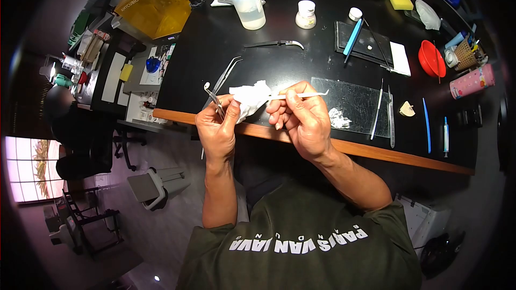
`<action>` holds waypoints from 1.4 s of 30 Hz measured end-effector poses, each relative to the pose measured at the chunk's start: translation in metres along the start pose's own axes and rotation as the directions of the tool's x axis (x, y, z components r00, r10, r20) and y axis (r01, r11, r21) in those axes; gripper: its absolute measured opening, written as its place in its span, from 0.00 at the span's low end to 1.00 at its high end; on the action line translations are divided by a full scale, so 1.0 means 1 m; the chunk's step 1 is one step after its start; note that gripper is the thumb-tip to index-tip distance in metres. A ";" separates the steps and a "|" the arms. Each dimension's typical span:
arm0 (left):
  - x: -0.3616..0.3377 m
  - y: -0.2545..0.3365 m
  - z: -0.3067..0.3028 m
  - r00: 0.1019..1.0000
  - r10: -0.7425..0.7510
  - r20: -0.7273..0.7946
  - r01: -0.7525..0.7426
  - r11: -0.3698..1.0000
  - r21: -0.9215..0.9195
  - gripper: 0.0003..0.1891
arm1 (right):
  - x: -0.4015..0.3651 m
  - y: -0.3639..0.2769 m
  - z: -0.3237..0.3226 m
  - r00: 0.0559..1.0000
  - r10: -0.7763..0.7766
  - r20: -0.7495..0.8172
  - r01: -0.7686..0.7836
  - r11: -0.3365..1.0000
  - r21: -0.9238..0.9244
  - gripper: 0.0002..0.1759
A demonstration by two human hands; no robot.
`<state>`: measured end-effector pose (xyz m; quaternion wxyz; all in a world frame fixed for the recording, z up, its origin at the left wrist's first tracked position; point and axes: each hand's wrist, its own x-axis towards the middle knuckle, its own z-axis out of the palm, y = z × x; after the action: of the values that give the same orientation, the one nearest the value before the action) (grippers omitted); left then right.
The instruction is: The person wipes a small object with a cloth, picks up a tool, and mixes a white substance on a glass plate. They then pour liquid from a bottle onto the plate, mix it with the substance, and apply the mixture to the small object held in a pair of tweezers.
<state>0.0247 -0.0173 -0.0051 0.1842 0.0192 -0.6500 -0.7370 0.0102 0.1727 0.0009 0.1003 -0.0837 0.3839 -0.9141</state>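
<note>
My left hand (216, 131) is closed around metal locking forceps (216, 101) and a crumpled white tissue (250, 98). At the tip of the forceps sits a small whitish piece (206, 85), too small to name surely. My right hand (303, 121) pinches a slim dental hand instrument (312, 95). One hooked end of it points right, and its other end meets the tissue. Bent-tip tweezers (230, 70) lie just beyond my left hand. Below my right hand, a glass slab (349, 96) carries crumpled white material (338, 118).
A squeeze bottle (250, 8), a white jar (306, 15) and pliers (275, 44) stand or lie farther back. To the right are a metal spatula (391, 118), a plaster model (407, 109), a blue-tipped syringe (446, 137) and a red bowl (430, 58). The wooden desk edge (371, 153) runs beneath my forearms.
</note>
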 end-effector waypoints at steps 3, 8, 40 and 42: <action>0.001 -0.002 -0.006 0.999 0.014 0.038 -0.014 1.000 0.013 0.06 | 0.000 -0.008 -0.004 0.999 0.003 0.035 -0.003 1.000 0.013 0.12; 0.003 -0.008 -0.011 0.999 0.016 0.043 -0.016 1.000 -0.001 0.06 | 0.000 -0.009 -0.008 1.000 -0.003 -0.006 0.003 0.999 0.042 0.12; 0.004 0.005 -0.013 0.966 -0.127 0.225 0.095 0.985 0.146 0.05 | -0.022 -0.021 0.007 0.996 -0.068 -0.061 0.037 0.912 -0.408 0.06; 0.005 0.006 -0.011 0.964 -0.137 0.230 0.098 0.980 0.172 0.06 | -0.036 -0.025 -0.001 0.980 -0.199 0.006 0.166 0.797 -0.580 0.06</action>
<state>0.0249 -0.0299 -0.0001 0.0577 -0.0168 -0.7219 -0.6894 0.0412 0.1996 0.0152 -0.0291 -0.1212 0.6358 -0.7617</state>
